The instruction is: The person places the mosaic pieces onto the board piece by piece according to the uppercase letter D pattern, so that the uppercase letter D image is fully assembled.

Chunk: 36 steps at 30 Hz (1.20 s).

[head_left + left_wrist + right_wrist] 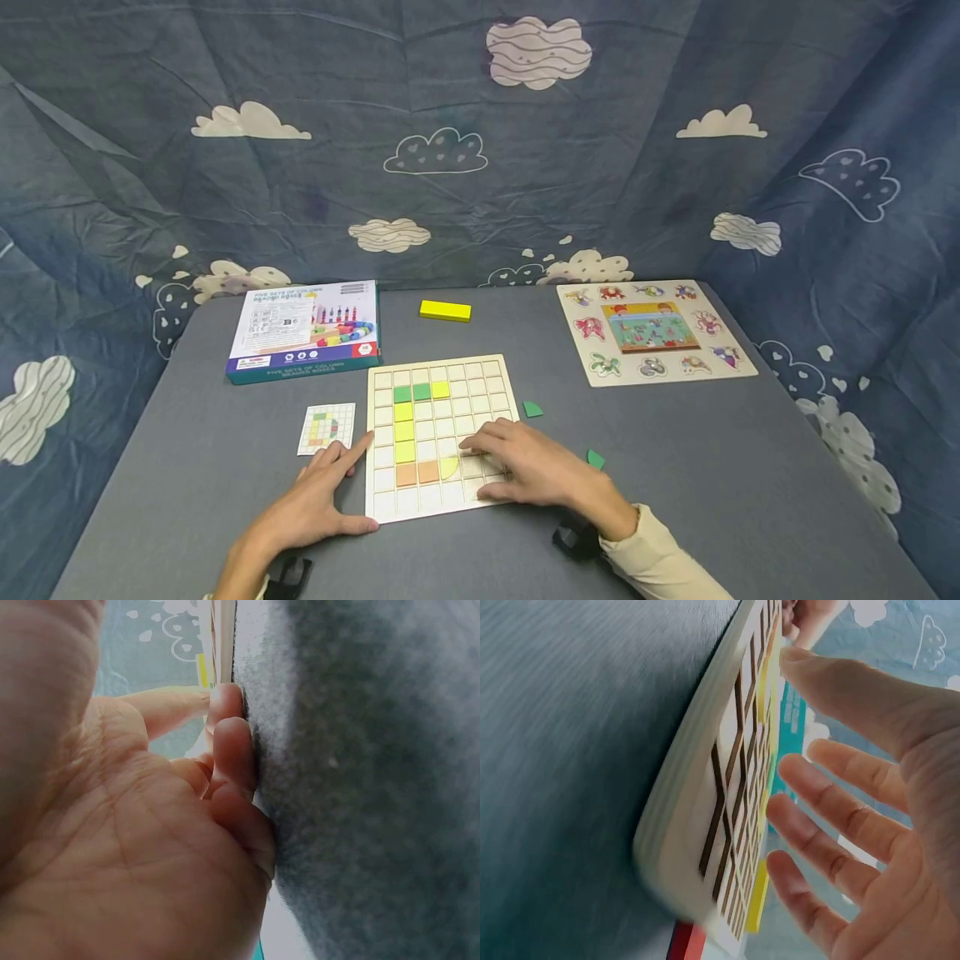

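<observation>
A pale wooden grid board [480,375] lies flat between my hands. Along its left edge rests my left hand [315,500], with the index finger stretched to the side and the thumb at the near corner. Over the lower right squares hovers my right hand [528,462], its fingers spread and empty in the right wrist view. Close to its fingertips, a rounded yellow tile [449,467] sits beside two orange tiles [417,473]. Above these run several yellow square tiles [404,431], topped by green tiles [412,392] and one more yellow square [440,389].
A small pattern card [327,425] lies left of the board. To the right are two green rounded pieces [532,409]. Behind stand a boxed bead set [303,333], a yellow bar [446,311] and a picture puzzle board [577,300].
</observation>
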Tool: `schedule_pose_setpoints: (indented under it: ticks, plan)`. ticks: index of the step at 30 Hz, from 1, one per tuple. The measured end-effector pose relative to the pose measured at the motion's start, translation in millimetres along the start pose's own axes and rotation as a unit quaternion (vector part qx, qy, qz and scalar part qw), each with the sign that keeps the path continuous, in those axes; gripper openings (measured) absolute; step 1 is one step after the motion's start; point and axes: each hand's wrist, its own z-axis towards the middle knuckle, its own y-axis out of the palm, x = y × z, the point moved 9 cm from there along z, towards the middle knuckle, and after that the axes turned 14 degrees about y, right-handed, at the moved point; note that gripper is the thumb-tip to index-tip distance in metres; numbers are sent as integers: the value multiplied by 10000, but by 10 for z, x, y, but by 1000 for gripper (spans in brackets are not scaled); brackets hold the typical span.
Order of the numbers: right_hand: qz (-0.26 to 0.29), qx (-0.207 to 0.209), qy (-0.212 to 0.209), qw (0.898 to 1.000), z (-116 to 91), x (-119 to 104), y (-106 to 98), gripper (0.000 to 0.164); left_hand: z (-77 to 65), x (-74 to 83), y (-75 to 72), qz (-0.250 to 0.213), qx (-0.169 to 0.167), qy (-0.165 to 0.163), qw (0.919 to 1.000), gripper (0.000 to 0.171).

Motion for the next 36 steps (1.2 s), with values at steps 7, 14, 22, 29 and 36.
schedule_pose_setpoints:
  ticks: [7, 14, 22, 29, 36]
  plan:
    - [-95, 157, 275, 9995, -161, 203, -121, 51, 3, 0, 2, -57, -38, -67, 10000, 112]
    - [-68, 73, 837, 9964, -317, 462, -187, 48, 15, -17, 14, -108, -82, -77, 9999, 113]
    - [-221, 265, 1169, 9926, -483, 701, -262, 46, 2, -29, 30, -68, -73, -132, 9999, 113]
    - [-264, 232, 1458, 9887, -635, 868, -276, 44, -39, -25, 53, -184, -134, -169, 9996, 113]
    - [-354, 381, 1657, 9848, -782, 1050, -344, 45, -6, -22, 20, -89, -64, -88, 9999, 112]
